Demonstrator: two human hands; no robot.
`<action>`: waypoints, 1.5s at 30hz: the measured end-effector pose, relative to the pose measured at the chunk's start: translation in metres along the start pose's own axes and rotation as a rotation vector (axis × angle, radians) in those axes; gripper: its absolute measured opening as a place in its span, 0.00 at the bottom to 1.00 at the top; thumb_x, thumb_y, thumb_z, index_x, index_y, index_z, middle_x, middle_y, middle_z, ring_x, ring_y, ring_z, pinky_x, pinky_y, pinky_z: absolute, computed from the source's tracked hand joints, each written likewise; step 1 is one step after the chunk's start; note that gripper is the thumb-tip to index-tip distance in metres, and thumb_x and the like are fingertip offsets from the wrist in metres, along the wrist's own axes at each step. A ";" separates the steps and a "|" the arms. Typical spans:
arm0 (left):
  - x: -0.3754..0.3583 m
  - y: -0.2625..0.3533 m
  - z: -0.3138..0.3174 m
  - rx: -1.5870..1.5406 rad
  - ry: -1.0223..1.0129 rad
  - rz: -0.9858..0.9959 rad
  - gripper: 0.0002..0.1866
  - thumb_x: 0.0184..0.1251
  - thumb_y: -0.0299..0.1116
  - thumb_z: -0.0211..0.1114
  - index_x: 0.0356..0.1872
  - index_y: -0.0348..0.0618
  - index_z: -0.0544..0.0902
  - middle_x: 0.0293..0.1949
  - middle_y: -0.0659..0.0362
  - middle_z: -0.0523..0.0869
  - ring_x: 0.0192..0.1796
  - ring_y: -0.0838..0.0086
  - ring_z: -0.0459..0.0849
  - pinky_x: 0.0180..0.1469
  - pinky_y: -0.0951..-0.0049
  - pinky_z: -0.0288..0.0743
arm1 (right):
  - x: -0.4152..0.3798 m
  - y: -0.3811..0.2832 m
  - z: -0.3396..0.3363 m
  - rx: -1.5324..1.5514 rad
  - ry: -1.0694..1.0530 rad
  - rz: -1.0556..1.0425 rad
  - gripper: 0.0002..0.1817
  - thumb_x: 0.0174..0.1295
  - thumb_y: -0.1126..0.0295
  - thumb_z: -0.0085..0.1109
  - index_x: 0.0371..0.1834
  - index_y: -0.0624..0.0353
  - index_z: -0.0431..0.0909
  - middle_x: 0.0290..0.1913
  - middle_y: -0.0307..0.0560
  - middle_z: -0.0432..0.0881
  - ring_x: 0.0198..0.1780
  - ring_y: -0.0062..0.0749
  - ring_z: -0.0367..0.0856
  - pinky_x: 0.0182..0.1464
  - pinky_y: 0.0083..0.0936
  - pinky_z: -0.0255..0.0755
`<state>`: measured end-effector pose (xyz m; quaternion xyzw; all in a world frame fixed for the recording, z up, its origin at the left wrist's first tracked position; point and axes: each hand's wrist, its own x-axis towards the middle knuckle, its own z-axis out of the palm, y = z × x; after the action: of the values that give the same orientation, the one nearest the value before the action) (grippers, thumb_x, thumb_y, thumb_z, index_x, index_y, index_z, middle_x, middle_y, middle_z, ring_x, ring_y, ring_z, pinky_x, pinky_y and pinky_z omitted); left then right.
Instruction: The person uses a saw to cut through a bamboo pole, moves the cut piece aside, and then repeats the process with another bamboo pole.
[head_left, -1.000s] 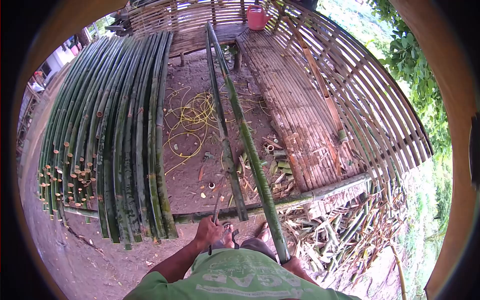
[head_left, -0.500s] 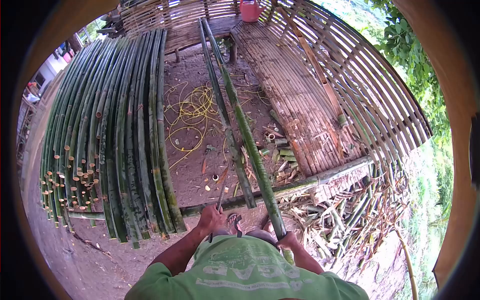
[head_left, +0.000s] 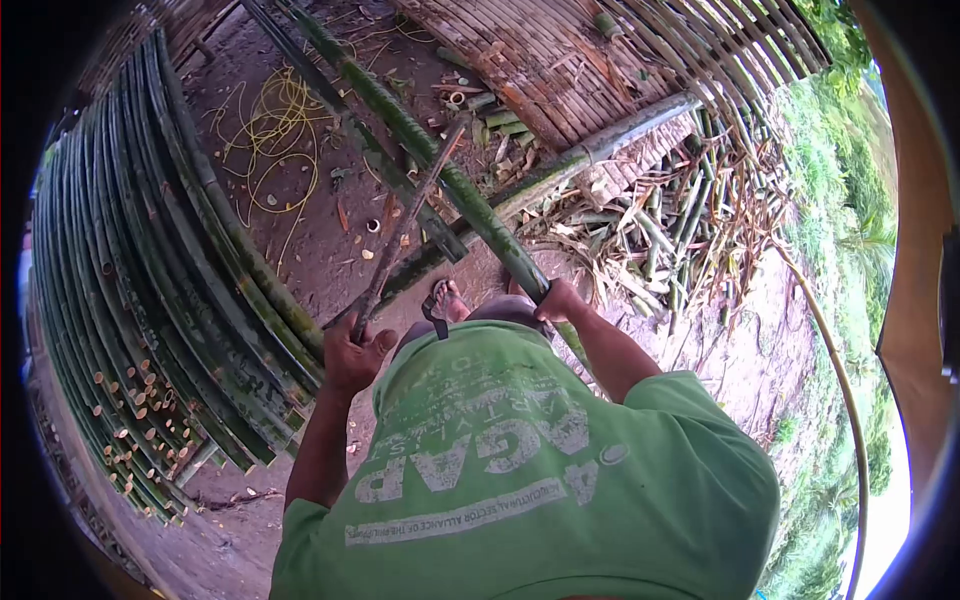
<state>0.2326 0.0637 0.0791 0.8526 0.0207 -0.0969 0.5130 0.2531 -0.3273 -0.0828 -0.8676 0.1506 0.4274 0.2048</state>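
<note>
My left hand (head_left: 354, 358) is closed round the lower end of a long, narrow, brownish-grey blade that looks like a machete (head_left: 408, 215). Its far part slants up in front of the bamboo poles. My right hand (head_left: 562, 303) grips a green bamboo pole (head_left: 475, 208) close to its near end, by my waist. Beside that pole lies a second, darker bamboo pole (head_left: 385, 165), its near end over a crosswise bamboo rail (head_left: 540, 195). A dark strap-like piece (head_left: 436, 318) hangs at my waist, above my sandalled foot (head_left: 452, 300).
Many cut bamboo poles (head_left: 165, 260) are stacked at the left. A yellow hose or rope (head_left: 280, 125) lies coiled on the dirt. A bamboo-slat bench (head_left: 520, 60) stands beyond the rail. Bamboo offcuts (head_left: 660, 225) are heaped at the right, near a thin curved pole (head_left: 835, 370).
My view has tipped down and turned to the right. The blade in my left hand now shows longer and slants across the poles. My right hand keeps its grip on the bamboo pole.
</note>
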 end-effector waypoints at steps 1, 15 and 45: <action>0.014 0.012 0.011 0.102 -0.045 -0.018 0.26 0.57 0.49 0.72 0.20 0.39 0.68 0.13 0.62 0.65 0.20 0.81 0.63 0.21 0.73 0.60 | 0.001 0.000 0.001 0.006 -0.010 0.008 0.26 0.29 0.60 0.75 0.33 0.66 0.83 0.35 0.56 0.85 0.38 0.39 0.85 0.43 0.30 0.78; 0.109 -0.032 0.132 0.072 -0.298 0.233 0.17 0.67 0.42 0.59 0.23 0.40 0.77 0.18 0.46 0.78 0.23 0.51 0.79 0.26 0.59 0.71 | 0.005 0.002 0.006 0.017 -0.056 0.087 0.27 0.30 0.61 0.74 0.38 0.59 0.82 0.36 0.53 0.85 0.39 0.43 0.84 0.46 0.34 0.78; 0.039 -0.020 0.144 0.177 -0.583 0.012 0.19 0.69 0.47 0.55 0.35 0.40 0.83 0.25 0.41 0.82 0.32 0.45 0.83 0.33 0.53 0.75 | -0.045 0.075 0.050 0.197 -0.042 0.092 0.25 0.29 0.64 0.73 0.38 0.56 0.82 0.32 0.50 0.84 0.35 0.41 0.84 0.41 0.35 0.76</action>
<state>0.2476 -0.0561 -0.0117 0.8302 -0.1412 -0.3359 0.4218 0.1597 -0.3643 -0.0916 -0.8261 0.2274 0.4377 0.2725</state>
